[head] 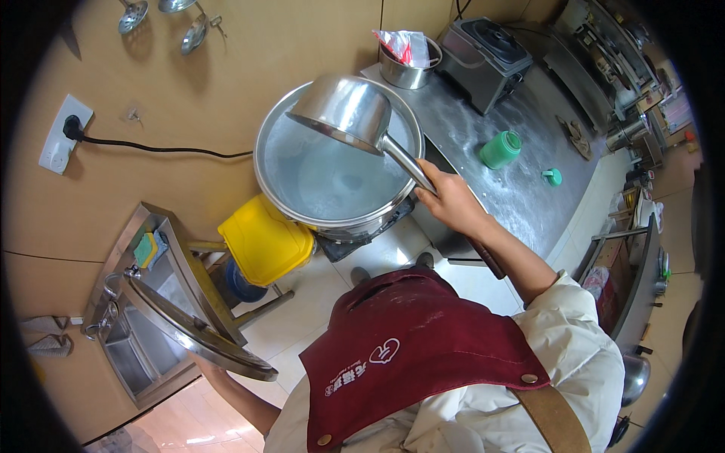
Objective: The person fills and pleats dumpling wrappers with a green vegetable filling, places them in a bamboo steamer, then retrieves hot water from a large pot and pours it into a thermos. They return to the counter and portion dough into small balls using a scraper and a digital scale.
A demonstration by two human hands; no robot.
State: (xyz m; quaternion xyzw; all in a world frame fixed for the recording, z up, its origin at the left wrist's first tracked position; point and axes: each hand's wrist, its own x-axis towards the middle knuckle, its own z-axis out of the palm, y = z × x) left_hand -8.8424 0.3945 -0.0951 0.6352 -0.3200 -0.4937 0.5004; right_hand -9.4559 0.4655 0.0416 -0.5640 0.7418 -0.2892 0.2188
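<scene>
My right hand [447,198] grips the handle of a metal water ladle [345,110], whose deep bowl is tilted above a large round steel pot [418,122]. Cloudy liquid [334,181] fills much of the pot. At the lower left, my left hand [201,361] is mostly hidden beneath a large round metal lid [198,328], held tilted over the edge of the sink. Its fingers cannot be seen, but the lid rests on that hand.
Beside the pot stands a yellow bin [269,240]. A steel sink [136,340] is at left. The metal worktop [532,198] holds a green bottle [500,150], a green cap [552,176], a small pot [409,76] and an appliance [484,59]. A black cord [170,148] runs along the wall.
</scene>
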